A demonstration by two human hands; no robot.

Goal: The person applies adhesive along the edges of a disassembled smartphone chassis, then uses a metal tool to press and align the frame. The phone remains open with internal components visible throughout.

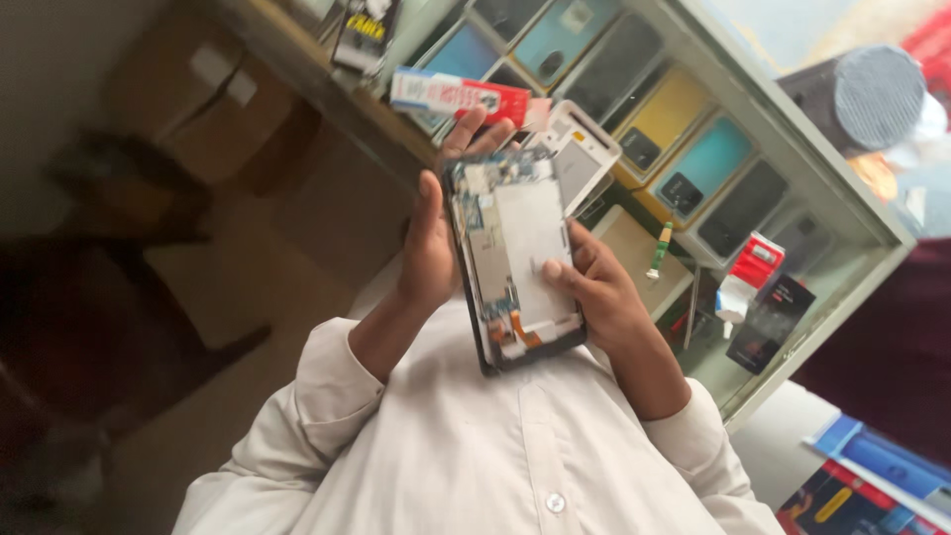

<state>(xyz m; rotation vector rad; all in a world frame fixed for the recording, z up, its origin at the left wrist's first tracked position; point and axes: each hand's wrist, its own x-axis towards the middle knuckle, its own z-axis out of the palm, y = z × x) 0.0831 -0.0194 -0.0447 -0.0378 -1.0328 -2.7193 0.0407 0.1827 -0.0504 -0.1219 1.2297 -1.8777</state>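
Nearest to me is my own pale shirt (475, 446), its cuffs pushed back from both wrists. Just above it I hold an opened phone (515, 260), back cover off, so the circuit board, a pale metal plate and an orange ribbon cable face me. My left hand (431, 238) wraps its left edge, fingertips curling over the top. My right hand (599, 287) grips the right edge, thumb pressed on the plate. Both hands are closed on the phone, which hangs in the air, touching no surface.

Behind its top right corner a white phone cover (584, 154) peeks out, partly hidden by the phone. Beyond my right hand lies the glass worktop (842, 198), with rows of coloured phone cases (684, 139) under the glass. On it sit a green-handled tool (661, 248), a red and white packet (753, 269) and a dark box (771, 322). Farther left, a red and white box (458, 96) rests at the worktop's edge. At far right stands a grey round speaker (877, 94).
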